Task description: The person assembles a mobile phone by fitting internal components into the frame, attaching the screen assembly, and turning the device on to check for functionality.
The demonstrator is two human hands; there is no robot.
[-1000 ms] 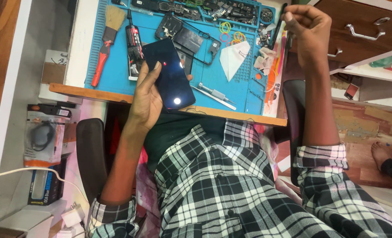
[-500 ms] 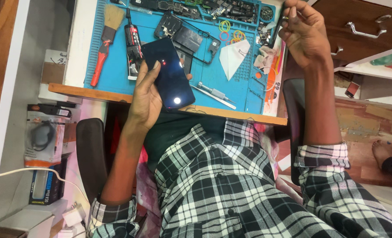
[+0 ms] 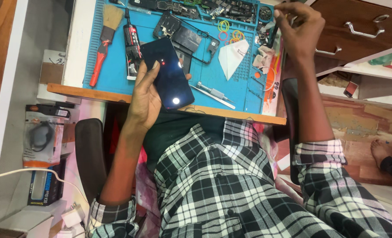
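Wooden drawers (image 3: 359, 31) with metal handles stood to the right of a narrow surface (image 3: 160, 102), on which a blue repair mat (image 3: 116, 75) had been laid, probably to keep small parts from rolling off. On the mat, a brush (image 3: 104, 42) with a red handle and a black glue tube (image 3: 132, 42) had been placed along the left side, within easy reach. An opened phone frame (image 3: 191, 37) lay near the middle, coloured rubber bands (image 3: 231, 31) beyond it, a folded white paper (image 3: 233, 55) beside them, and a slim metal tool (image 3: 213, 92) close to the front edge.

A dark phone (image 3: 169, 72) was held in the left hand (image 3: 145, 99), screen up, above the front edge of the mat. It was cradled from beneath, with the fingers (image 3: 154, 66) wrapped round its left side, so that the glass faced the wearer for inspection.

The right hand (image 3: 299, 31) was raised over the mat's far right corner, its fingers drawn narrowly together around a thin dark tool (image 3: 273, 35); what kind of tool it was could not be told. A checked shirt (image 3: 231, 185) filled the foreground.
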